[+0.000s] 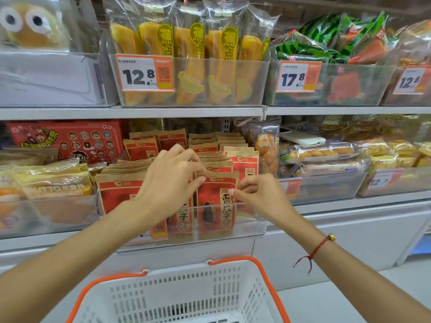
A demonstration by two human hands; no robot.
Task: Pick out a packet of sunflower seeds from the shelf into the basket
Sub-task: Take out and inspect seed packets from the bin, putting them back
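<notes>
Red and brown packets of sunflower seeds stand in rows in a clear bin (251,227) on the middle shelf. The front packet (215,201) shows a large seed picture. My left hand (168,180) reaches over the rows, its fingertips on that packet's top left edge. My right hand (256,194) pinches the packet's right edge between thumb and fingers. Below, close to me, sits a white basket (177,297) with an orange rim and handles; what shows of its inside holds nothing.
Above hang banana-shaped cakes (191,43) in a clear bin with a 12.8 price tag (144,73). Watermelon-print bags (331,40) lie to the upper right. Bread packs (51,183) sit left of the seeds, pastry packs (326,155) right. A red box (70,141) stands behind.
</notes>
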